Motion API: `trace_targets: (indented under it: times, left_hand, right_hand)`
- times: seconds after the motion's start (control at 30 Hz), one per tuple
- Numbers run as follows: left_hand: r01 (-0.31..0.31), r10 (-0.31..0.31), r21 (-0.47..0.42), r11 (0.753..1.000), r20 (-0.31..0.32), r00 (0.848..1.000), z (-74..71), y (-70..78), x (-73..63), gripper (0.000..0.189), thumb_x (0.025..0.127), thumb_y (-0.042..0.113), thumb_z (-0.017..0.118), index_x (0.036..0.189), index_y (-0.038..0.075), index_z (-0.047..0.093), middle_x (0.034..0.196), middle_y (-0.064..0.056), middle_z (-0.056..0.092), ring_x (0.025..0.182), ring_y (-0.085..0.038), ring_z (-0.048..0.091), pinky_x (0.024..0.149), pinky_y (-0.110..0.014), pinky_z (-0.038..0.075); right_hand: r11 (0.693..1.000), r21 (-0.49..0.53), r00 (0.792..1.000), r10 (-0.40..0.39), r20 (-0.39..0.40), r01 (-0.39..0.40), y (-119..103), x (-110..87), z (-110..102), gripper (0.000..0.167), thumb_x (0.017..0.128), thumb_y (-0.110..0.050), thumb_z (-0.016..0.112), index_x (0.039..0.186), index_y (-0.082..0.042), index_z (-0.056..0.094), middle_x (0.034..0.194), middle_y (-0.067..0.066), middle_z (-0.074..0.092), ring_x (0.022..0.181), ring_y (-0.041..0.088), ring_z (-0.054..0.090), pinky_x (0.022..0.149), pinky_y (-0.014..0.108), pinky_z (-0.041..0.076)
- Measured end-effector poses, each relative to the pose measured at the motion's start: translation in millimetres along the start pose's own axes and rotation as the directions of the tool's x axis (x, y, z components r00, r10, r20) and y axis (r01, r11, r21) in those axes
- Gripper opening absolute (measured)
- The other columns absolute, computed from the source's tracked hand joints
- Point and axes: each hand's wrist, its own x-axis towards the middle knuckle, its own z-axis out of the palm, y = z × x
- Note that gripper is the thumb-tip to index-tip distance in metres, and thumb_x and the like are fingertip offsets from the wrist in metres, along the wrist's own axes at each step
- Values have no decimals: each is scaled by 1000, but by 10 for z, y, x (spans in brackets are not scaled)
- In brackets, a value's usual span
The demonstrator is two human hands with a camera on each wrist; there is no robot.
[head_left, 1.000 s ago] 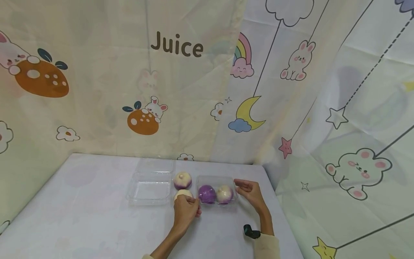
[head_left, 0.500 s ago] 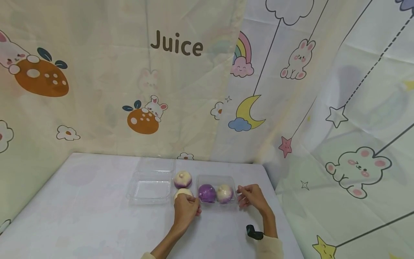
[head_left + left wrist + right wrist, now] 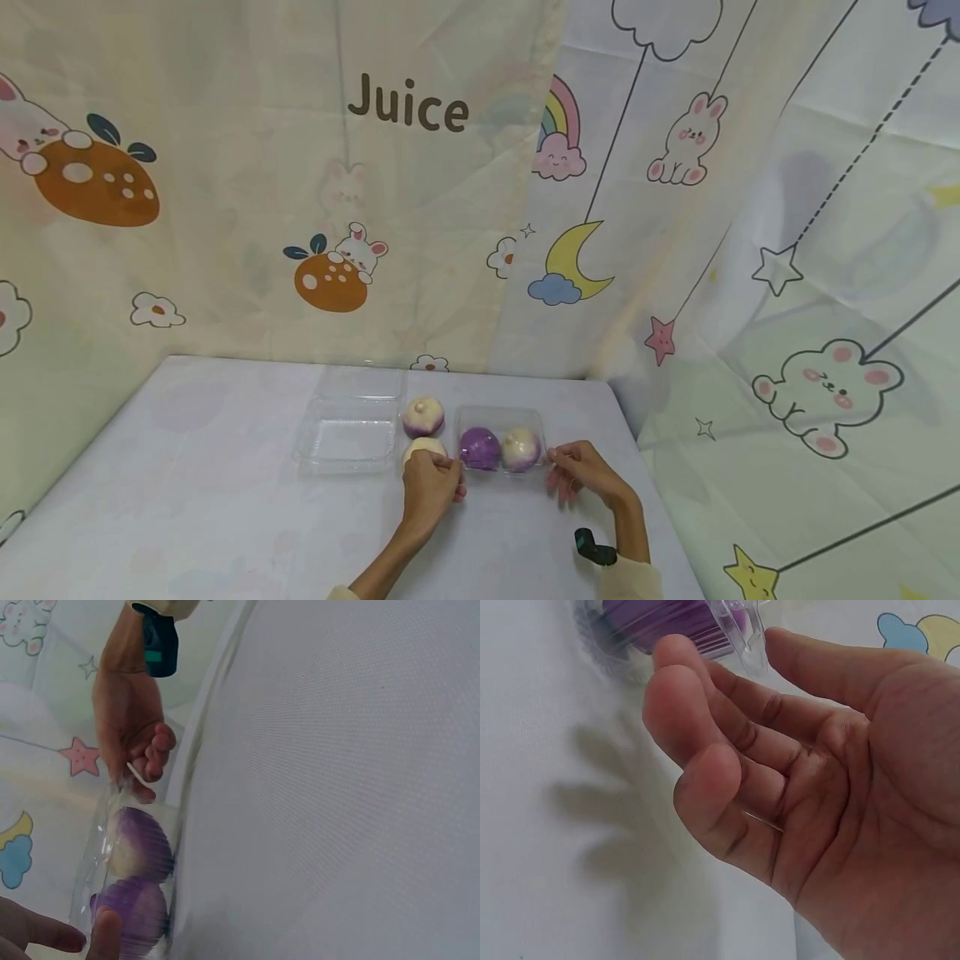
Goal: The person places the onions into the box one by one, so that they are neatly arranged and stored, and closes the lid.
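Note:
A clear plastic clamshell box [image 3: 498,415] stands at the table's right, holding a purple round piece [image 3: 480,450] and a cream-and-purple one [image 3: 521,450]. My left hand [image 3: 429,492] pinches the box's near left corner; in the left wrist view its thumb [image 3: 105,934] and a finger lie on either side of the edge. At the near right corner, my right hand [image 3: 588,475] pinches the rim between thumb and index finger, other fingers loosely curled below. Left of the box sit two more round pieces: one with a nub on top [image 3: 423,417], another [image 3: 424,448] partly hidden by my left hand.
A second clear clamshell box [image 3: 351,446] lies open at the left, its lid folded back toward the wall. The white table [image 3: 225,500] ends at a printed curtain [image 3: 420,183] behind and another at the right. A dark device [image 3: 592,547] is on my right wrist.
My right hand has slid from the box's far right corner down along its right side to the near right corner. My left hand and the round pieces have stayed in place.

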Motion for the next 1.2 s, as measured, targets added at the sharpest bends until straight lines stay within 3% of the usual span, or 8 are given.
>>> trace_targets:
  times: [0.37, 0.67, 1.03, 1.2]
  left_hand:
    - [26, -25, -33, 999, 24, 999, 5, -14, -20, 17, 98, 0, 70, 88, -14, 72, 66, -15, 75, 47, -18, 72, 47, -32, 63]
    - [53, -51, -109, 993, 19, 999, 39, -34, -10, 15, 98, -3, 67, 92, -17, 70, 68, -20, 76, 49, -20, 74, 49, -35, 65]
    - [26, -26, -123, 992, 7, 1000, 55, -24, 1, 18, 98, -6, 66, 90, -21, 70, 68, -24, 76, 49, -23, 75, 48, -33, 64]
    - [42, -42, -131, 990, 3, 999, 60, -19, -6, 17, 98, -6, 66, 91, -21, 71, 68, -24, 76, 50, -24, 76, 49, -34, 64]
  right_hand:
    - [997, 25, 997, -68, -23, 69, 78, -11, 52, 39, 114, -15, 55, 105, 21, 66, 82, 40, 69, 55, 9, 66, 49, 24, 56]
    - [996, 12, 996, -86, -33, 87, 79, -11, 83, 39, 114, -14, 55, 103, 22, 64, 84, 46, 65, 56, 10, 66, 51, 23, 56]
    - [996, 26, 995, -83, -48, 84, 79, -28, 104, 39, 114, -14, 54, 106, 23, 63, 84, 42, 66, 58, 11, 67, 53, 24, 58]
    - [995, 41, 995, -89, -47, 91, 114, -29, 119, 39, 115, -14, 53, 107, 24, 62, 84, 43, 65, 59, 10, 68, 55, 24, 60]
